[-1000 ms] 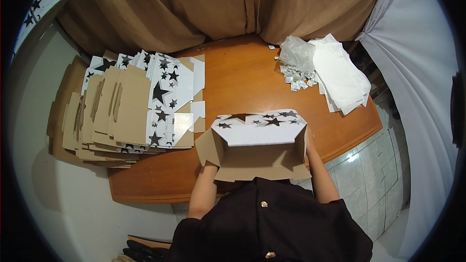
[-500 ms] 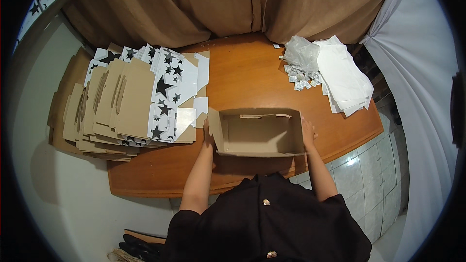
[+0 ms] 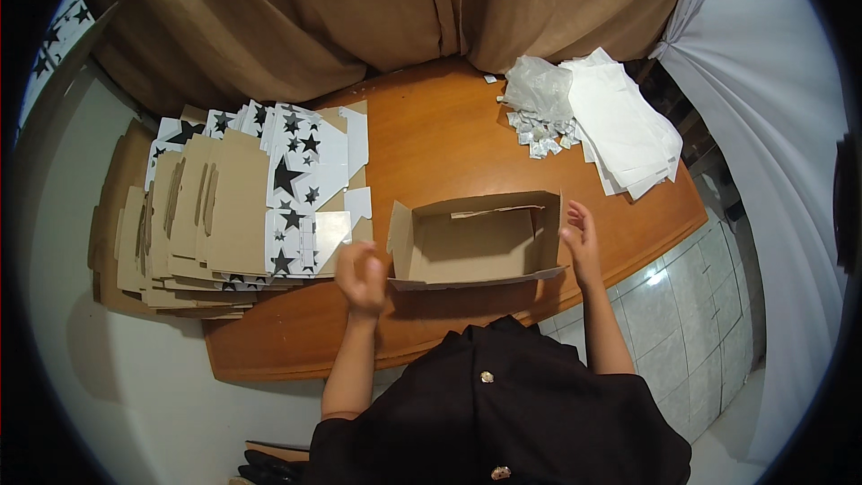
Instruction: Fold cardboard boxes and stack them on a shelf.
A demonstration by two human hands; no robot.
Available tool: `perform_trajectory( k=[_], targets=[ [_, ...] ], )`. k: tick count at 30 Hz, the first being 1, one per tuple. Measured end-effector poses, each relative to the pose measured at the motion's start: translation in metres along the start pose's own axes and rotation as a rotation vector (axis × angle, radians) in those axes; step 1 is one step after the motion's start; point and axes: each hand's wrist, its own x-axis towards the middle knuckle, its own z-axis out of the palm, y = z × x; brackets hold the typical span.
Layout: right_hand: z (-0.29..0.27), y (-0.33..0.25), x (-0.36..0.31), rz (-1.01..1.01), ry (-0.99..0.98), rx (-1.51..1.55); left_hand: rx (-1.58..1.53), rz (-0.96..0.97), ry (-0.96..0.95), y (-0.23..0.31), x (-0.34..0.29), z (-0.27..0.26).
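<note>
An open-topped brown cardboard box [image 3: 471, 247] stands in front of me, its inside bare cardboard with a folded strip along the far wall. To the left of the box, my left hand [image 3: 361, 280] is raised off it, fingers loosely curved, slightly blurred and holding nothing. By the right wall, my right hand [image 3: 582, 238] is open with its fingers apart, close to the cardboard; whether it touches is hard to tell. Beside my left hand lies a stack of flat cardboard blanks [image 3: 238, 202], some printed white with black stars.
At the far right of the wooden table [image 3: 426, 135] lie a pile of small white packets [image 3: 539, 133], a crumpled clear plastic bag [image 3: 539, 88] and white paper sheets [image 3: 624, 126]. A brown curtain [image 3: 395, 9] hangs behind; a white cloth [image 3: 745, 108] hangs at right.
Both hands have come away from the box's side walls. The left has lifted and moved outward to the left; the right has opened beside the box.
</note>
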Motion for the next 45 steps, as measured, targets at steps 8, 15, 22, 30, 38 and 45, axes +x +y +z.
perform_trajectory(
  k=[8, 15, 22, 30, 38, 45],
  targets=[
    [0.006, 0.003, 0.004, 0.134, -0.08, -0.105, 0.236, 0.23, -0.785, 0.049, 0.015, 0.008],
    [0.01, 0.001, 0.004, 0.071, -0.005, 0.0, 0.429, 0.071, -0.664, 0.009, 0.009, 0.015],
    [0.003, 0.022, -0.003, 0.146, 0.12, 0.004, 0.675, -0.137, -0.516, -0.018, -0.021, 0.037],
    [0.01, 0.023, -0.002, -0.302, 0.11, -0.392, 0.767, -0.233, -0.446, -0.031, -0.042, 0.042],
    [0.041, 0.024, -0.011, -0.422, 0.016, -0.655, 0.534, -0.227, 0.06, -0.027, -0.049, 0.051],
    [0.037, 0.026, -0.008, -0.436, -0.057, -0.7, 0.868, -0.144, -0.533, -0.029, -0.037, 0.045]
  ],
)
